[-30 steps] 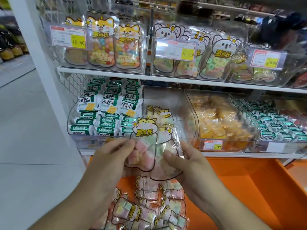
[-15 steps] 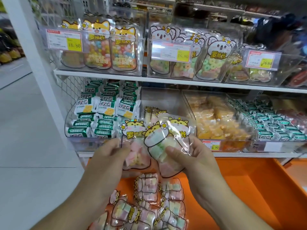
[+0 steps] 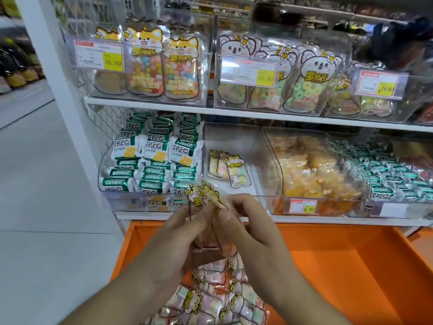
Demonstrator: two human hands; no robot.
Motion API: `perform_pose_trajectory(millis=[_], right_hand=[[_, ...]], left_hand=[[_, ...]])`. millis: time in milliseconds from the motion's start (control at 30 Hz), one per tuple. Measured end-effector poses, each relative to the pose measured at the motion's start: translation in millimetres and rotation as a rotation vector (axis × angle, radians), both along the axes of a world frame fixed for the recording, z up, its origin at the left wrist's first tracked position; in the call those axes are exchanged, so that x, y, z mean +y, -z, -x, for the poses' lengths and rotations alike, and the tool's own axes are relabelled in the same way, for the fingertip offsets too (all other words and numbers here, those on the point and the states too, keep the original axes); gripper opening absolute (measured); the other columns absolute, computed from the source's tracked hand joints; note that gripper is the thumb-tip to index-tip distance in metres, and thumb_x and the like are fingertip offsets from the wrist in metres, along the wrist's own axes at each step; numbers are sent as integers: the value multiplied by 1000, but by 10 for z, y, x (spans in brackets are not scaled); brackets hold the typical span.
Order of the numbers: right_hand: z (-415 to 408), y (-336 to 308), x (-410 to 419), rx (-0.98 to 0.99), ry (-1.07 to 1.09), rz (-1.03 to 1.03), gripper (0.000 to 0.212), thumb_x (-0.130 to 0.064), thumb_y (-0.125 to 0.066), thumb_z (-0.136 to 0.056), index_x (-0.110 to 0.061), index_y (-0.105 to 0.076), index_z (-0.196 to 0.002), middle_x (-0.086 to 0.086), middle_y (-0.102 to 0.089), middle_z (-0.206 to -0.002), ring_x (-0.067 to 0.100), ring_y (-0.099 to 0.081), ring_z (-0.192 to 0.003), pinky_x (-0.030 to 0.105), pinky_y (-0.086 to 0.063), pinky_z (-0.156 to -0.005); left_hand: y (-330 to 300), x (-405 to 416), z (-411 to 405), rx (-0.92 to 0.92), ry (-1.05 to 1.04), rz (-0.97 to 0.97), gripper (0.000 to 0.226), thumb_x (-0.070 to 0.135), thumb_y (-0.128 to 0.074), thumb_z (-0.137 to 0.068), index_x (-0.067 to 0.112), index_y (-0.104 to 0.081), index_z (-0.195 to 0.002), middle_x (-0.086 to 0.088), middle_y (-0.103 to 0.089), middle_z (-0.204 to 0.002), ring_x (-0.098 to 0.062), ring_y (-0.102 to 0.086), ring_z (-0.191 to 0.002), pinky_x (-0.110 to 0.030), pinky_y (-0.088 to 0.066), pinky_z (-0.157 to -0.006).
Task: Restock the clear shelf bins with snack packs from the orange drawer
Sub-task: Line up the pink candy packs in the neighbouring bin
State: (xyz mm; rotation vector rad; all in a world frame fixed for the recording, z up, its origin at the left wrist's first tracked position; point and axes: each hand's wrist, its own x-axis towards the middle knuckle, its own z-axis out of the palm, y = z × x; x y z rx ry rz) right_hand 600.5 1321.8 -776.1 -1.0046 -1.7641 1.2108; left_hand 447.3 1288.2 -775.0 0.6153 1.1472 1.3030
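Both hands grasp snack packs [image 3: 206, 198] between them: left hand [image 3: 185, 233] and right hand [image 3: 246, 233] pinch the bundle together, just in front of the half-empty clear bin [image 3: 236, 184]. I read this as squaring the packs before loading. More packs [image 3: 210, 299] lie in the orange drawer [image 3: 339, 266] below. Next move, I judge: lift over the bin's front lip and stand them beside the few packs inside [image 3: 228, 167].

A white upright post [image 3: 54, 95] stands at the left of the shelves, beside a pale grey tiled floor [image 3: 46, 207]. Yellow price tags [image 3: 113, 62] hang above.
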Motion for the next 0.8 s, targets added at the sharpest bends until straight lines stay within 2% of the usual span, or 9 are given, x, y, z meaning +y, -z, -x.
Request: perform_pose_trajectory(millis=[67, 167, 233, 300, 367, 467, 533, 667, 800], right_hand=[[-20, -9, 39, -13, 55, 0, 11, -41, -63, -103, -31, -66, -100, -14, -65, -84, 12, -63, -80, 37, -54, -74], [-87, -48, 137, -16, 234, 57, 24, -35, -59, -104, -19, -57, -86, -11, -47, -68, 11, -47, -66, 31, -41, -64], [-178, -96, 224, 29, 327, 131, 32, -36, -58, -105, -12, -53, -84, 7, -47, -71, 18, -48, -67, 28, -42, -65], [-268, -120, 288, 150, 372, 231, 35, -36, -60, -105, -3, -61, -94, 28, -59, -87, 34, -58, -72, 41, -52, -78], [-316, -123, 322, 302, 346, 362, 42, -31, -61, -104, 11, -62, -107, 37, -64, -99, 39, -63, -73, 47, -53, -81], [-299, -147, 292, 401, 264, 514, 39, -28, -60, -102, 10, -70, -98, 24, -73, -87, 30, -67, -70, 36, -52, -70], [-220, -162, 227, 311, 254, 484, 33, -28, -59, -103, -2, -66, -84, 13, -70, -75, 21, -63, -61, 29, -49, -62], [-1, 0, 110, -10, 282, 461, 37, -42, -52, -107, -6, -56, -97, 15, -56, -78, 24, -55, -66, 31, -39, -59], [96, 187, 122, 6, 280, 455, 42, -48, -49, -106, -6, -47, -111, 5, -46, -83, 15, -43, -68, 23, -35, -48]], left_hand=[[-7, -79, 31, -11, 6, -15, 24, 26, -72, -89, 9, -75, -106, -16, -71, -85, -42, -74, -91, -55, -61, -83], [42, -87, 64, 30, -43, 37, 15, 17, -71, -91, 6, -71, -81, -29, -67, -84, -47, -74, -86, -56, -61, -78], [54, -36, 101, 72, -78, 69, 16, 17, -66, -97, 3, -69, -91, -33, -70, -90, -43, -75, -80, -52, -59, -76], [24, -27, 117, 88, -108, 53, 17, 18, -62, -102, 3, -69, -102, -21, -75, -85, -32, -75, -72, -46, -61, -72], [9, -31, 106, 110, -129, 48, 18, 22, -62, -103, 8, -72, -105, -9, -76, -78, -25, -74, -68, -49, -61, -82], [43, -38, 77, 132, -113, 97, 15, 33, -64, -101, 24, -77, -99, -6, -80, -91, -30, -76, -92, -65, -44, -109], [81, -33, 44, 104, -138, 115, 15, 45, -69, -95, 36, -78, -103, -6, -79, -110, -38, -69, -116, -69, -39, -112], [135, -34, -53, 38, -110, 61, 65, 83, -77, -66, 53, -68, -122, 8, -65, -143, -30, -62, -130, -62, -44, -111], [35, -29, -156, 31, -2, -30, 92, 83, -72, -69, 49, -45, -150, 28, -53, -144, -1, -53, -130, -45, -34, -120]])
